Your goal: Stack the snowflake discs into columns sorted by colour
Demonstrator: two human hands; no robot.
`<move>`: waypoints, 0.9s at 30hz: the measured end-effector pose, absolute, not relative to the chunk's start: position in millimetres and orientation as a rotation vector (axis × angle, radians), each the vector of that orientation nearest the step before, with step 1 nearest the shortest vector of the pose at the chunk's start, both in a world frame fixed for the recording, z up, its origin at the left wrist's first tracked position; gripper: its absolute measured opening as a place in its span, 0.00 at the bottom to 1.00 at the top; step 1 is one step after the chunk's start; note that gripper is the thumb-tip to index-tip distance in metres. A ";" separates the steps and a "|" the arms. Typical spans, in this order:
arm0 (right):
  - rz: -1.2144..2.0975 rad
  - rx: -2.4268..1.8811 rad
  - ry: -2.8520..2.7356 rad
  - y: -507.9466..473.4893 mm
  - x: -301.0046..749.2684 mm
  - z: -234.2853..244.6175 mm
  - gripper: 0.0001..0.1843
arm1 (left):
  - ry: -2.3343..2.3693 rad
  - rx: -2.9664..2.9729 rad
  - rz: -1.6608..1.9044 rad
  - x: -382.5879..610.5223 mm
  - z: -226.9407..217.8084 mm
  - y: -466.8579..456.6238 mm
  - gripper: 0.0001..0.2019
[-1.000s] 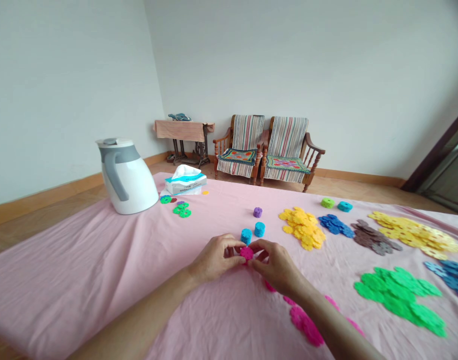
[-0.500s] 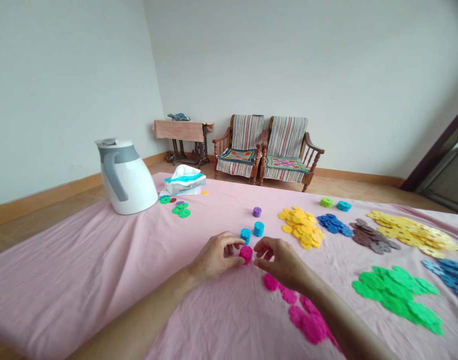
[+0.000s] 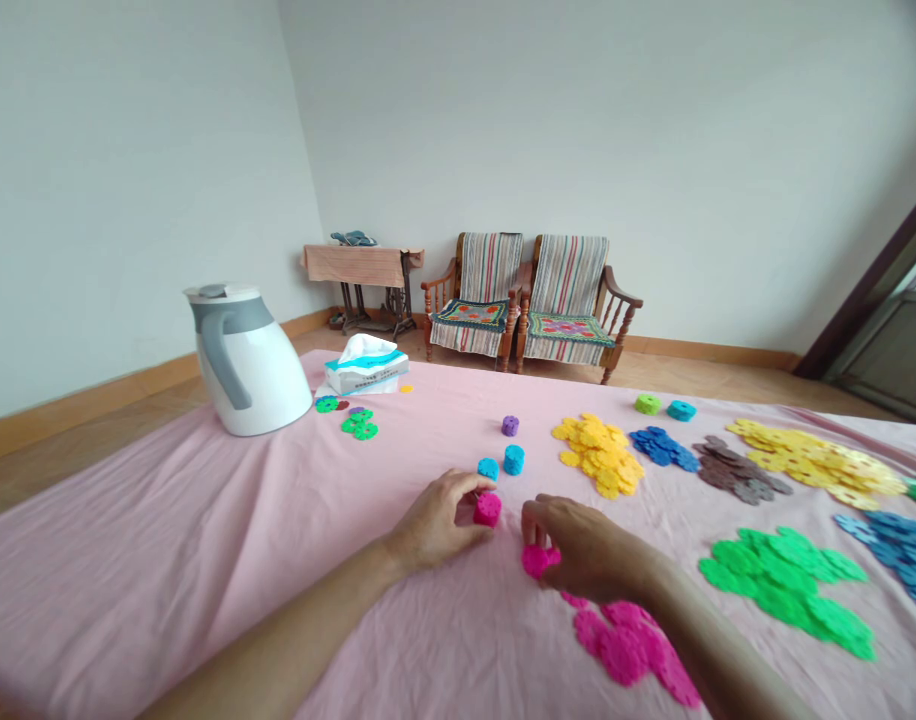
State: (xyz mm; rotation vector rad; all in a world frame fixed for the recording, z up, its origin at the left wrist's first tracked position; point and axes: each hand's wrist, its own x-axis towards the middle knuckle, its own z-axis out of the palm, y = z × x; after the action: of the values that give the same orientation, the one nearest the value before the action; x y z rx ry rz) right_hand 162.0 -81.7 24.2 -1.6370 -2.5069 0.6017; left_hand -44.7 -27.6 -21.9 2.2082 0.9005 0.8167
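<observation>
A short stack of pink snowflake discs (image 3: 488, 510) stands upright on the pink cloth. My left hand (image 3: 439, 520) is curled around it, index finger behind and thumb in front. To its right, my right hand (image 3: 585, 545) reaches down with bent fingers and thumb on a loose pink snowflake disc (image 3: 537, 561), partly covering it. A spread pile of pink discs (image 3: 627, 645) lies under and beside my right forearm. Just beyond my left hand are two blue stacks (image 3: 513, 460) and a small purple stack (image 3: 510, 426).
Piles of orange-yellow discs (image 3: 597, 455), dark blue discs (image 3: 664, 449), brown discs (image 3: 735, 470) and green discs (image 3: 784, 580) spread to the right. A white jug (image 3: 255, 375) and a tissue box (image 3: 366, 370) stand at the left. Two chairs (image 3: 567, 300) are beyond the table.
My right hand has moved down and slightly right, away from the pink stack to a loose pink disc. My left hand stays around the stack.
</observation>
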 end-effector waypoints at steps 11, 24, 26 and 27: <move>0.467 -1.759 -2.419 -82.4 152.8 23.4 0.09 | 0.910 2.229 0.819 -45.9 -20.0 -28.9 0.16; 0.665 -1.503 -2.525 -83.3 162.0 24.3 0.17 | 0.905 2.234 0.831 -48.9 -19.5 -25.6 0.11; 0.644 -1.486 -2.511 -82.8 160.5 21.0 0.15 | 0.912 2.232 0.833 -48.5 -19.7 -25.7 0.11; 0.629 -1.476 -2.506 -82.9 159.6 19.4 0.14 | 0.912 2.229 0.835 -48.4 -19.9 -25.8 0.11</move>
State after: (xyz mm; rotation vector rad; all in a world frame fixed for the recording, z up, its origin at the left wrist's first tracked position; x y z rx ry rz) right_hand 159.6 -82.9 19.4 -1.4760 -2.5063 0.6288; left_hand -48.4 -25.8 -19.9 2.2288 0.9117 0.8347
